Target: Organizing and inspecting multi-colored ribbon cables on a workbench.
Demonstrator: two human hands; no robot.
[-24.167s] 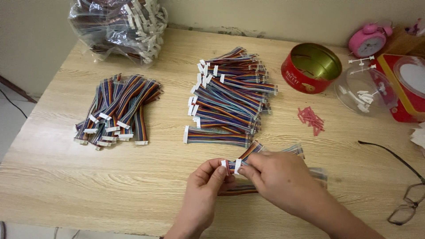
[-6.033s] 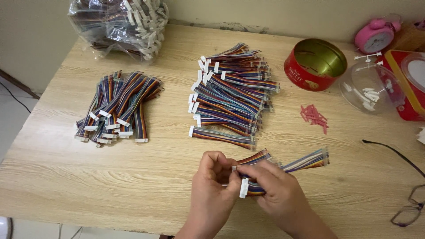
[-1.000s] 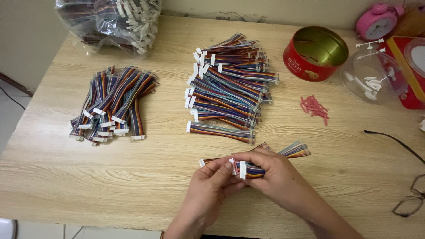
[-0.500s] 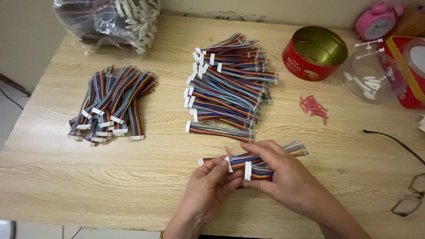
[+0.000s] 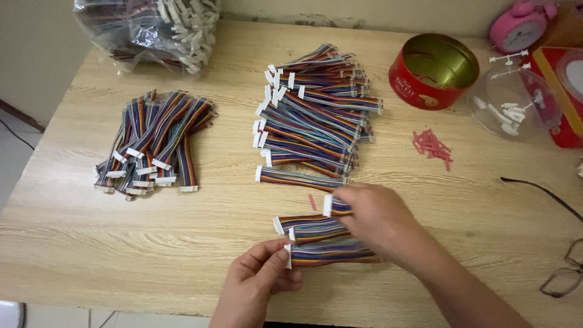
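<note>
Left hand [image 5: 258, 282] pinches the lowest ribbon cable [image 5: 331, 254] at its white connector; right hand [image 5: 376, 218] grips another cable [image 5: 337, 206]. Best keep connector ends aligned on the worktop [image 5: 121, 255].

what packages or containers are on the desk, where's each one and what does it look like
Clear plastic bag: far left corner, crinkled, stuffed with ribbon cables.
Round tin: far right of middle, red outside, gold inside, lid off.
Clear plastic tub: right of the tin, holds white parts.
Red box: right edge, partly cut off.

cable pile [image 5: 316, 115] left of tin [image 5: 432, 70]
</note>
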